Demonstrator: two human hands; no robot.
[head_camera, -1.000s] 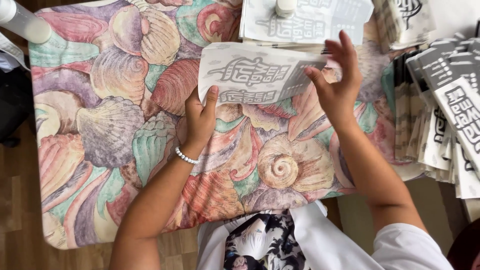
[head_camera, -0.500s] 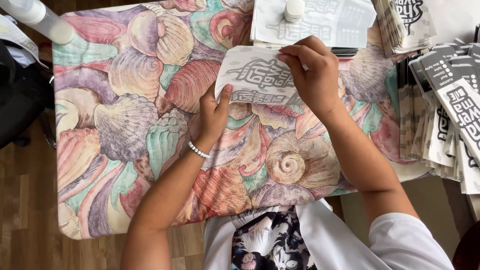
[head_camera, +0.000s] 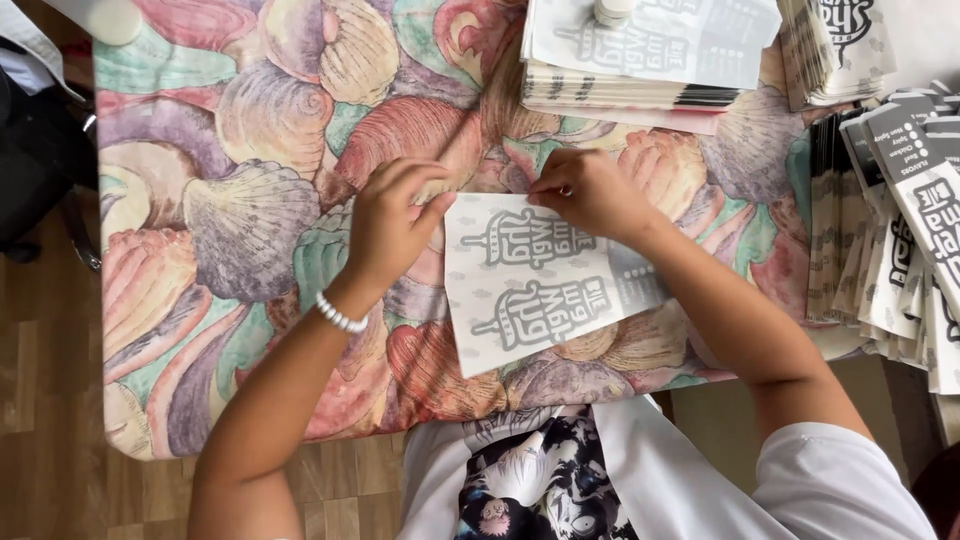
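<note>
Two hands, left (head_camera: 385, 225) and right (head_camera: 590, 193), curled fingers pinching paper sheet (head_camera: 540, 280) top edge

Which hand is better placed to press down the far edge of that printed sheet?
Probably the right hand: its fingers already rest on the far edge of the printed sheet. The left hand only touches the sheet's left corner.

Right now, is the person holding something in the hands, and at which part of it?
Both hands press a flat white printed paper sheet on the shell-patterned tablecloth: left hand at its top left corner, right hand on its top edge.
</note>
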